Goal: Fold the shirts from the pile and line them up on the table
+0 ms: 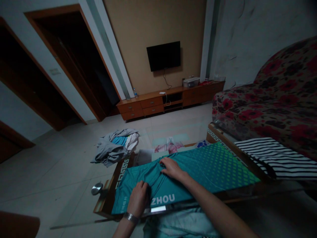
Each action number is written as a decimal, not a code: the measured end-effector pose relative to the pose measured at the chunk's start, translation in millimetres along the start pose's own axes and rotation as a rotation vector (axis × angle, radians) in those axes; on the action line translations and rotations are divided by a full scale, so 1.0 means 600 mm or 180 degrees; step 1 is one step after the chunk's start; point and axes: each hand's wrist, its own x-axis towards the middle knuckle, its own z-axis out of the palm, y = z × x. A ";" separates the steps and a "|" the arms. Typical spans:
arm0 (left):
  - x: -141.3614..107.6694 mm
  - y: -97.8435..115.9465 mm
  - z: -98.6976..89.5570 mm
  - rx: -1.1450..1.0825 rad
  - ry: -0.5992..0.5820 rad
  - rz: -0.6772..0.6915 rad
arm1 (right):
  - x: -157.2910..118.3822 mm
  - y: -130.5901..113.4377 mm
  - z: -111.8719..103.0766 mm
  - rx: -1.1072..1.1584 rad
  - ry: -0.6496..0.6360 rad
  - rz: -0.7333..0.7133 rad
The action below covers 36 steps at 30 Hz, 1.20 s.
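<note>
Across the near end of a wood-framed glass table (105,201), a teal sports jersey (205,172) lies spread out, its white "ZHOU" lettering close to the near edge. The left hand (140,199), with a metal bracelet (131,218) at its wrist, sits on the jersey's left part, fingers curled down and seeming to gather the cloth, though how firmly is hard to tell. Further right, the right hand (171,168) rests mostly open, its fingertips pressed onto a fold. Between the hands the fabric rises in tight creases, while the dotted green panel to the right lies smooth. On thin, slippery cloth like this, light, even pressure from both hands would likely hold a fold best — a hard grip could drag the creases wider. At the table's right end sits a black-and-white striped garment (274,158), and a heap of grey clothes (111,148) lies beyond the far-left corner.
</note>
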 end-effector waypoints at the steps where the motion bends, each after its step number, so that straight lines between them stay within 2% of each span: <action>1: 0.000 -0.001 0.001 -0.0013 -0.0006 -0.0017 | -0.005 -0.004 0.003 -0.0025 -0.0028 0.0029; 8: 0.002 -0.015 0.008 -0.0124 -0.0116 -0.0095 | -0.025 -0.023 0.008 -0.0307 0.0225 0.0172; 12: -0.006 -0.013 0.001 -0.0125 -0.0220 -0.0112 | -0.037 -0.016 -0.004 -0.0480 0.0085 0.0364; 15: -0.018 -0.009 -0.006 -0.0224 -0.0327 0.0051 | -0.038 -0.014 -0.012 -0.0559 0.0023 0.0434; 18: -0.019 -0.009 -0.010 -0.0297 -0.0350 0.0313 | -0.028 -0.023 -0.013 -0.0583 0.0168 0.0304; 21: 0.006 -0.013 -0.002 -0.0255 -0.0068 0.0487 | -0.010 -0.039 -0.005 -0.0550 0.0216 -0.0049; 25: 0.067 -0.013 0.029 -0.0105 0.0502 0.0516 | 0.009 -0.048 0.013 -0.0568 0.0228 -0.0602; 27: 0.088 -0.011 0.049 0.0048 0.0524 0.0395 | 0.007 -0.039 0.018 -0.0640 0.0194 -0.0702; 30: 0.095 -0.008 0.067 0.0193 0.0277 0.0272 | -0.014 -0.012 0.015 -0.0676 0.0101 -0.0577; 33: 0.097 -0.006 0.063 0.0224 0.0117 0.0258 | -0.047 0.022 0.002 -0.0451 0.0261 -0.0420; 36: 0.117 0.002 0.046 0.0276 0.0213 0.0311 | -0.079 0.061 -0.019 -0.0181 0.0594 -0.0183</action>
